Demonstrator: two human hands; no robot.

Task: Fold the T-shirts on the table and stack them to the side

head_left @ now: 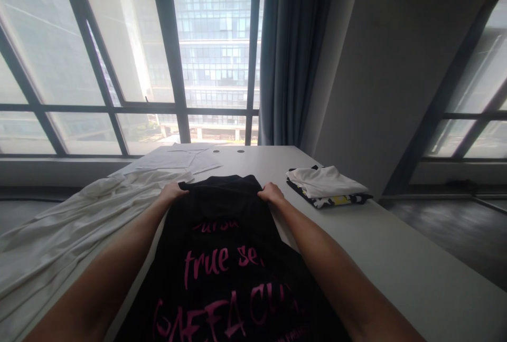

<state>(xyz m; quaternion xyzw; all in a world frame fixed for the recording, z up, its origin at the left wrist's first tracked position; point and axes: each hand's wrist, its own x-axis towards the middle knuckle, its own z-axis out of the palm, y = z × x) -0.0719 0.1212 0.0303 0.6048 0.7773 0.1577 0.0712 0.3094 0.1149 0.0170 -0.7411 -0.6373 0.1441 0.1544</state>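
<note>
A: Item one?
B: Black garment (222,210), pink lettering, at the near middle of the white table (263,158).
A: Hands?
B: Left hand (171,192), closed on its far left corner; right hand (271,193), closed on its far right corner.
A: Remainder?
B: Rumpled white cloth (79,231), left; flat white sheets (170,160), far left; folded clothes (327,183), right, white uppermost.
</note>
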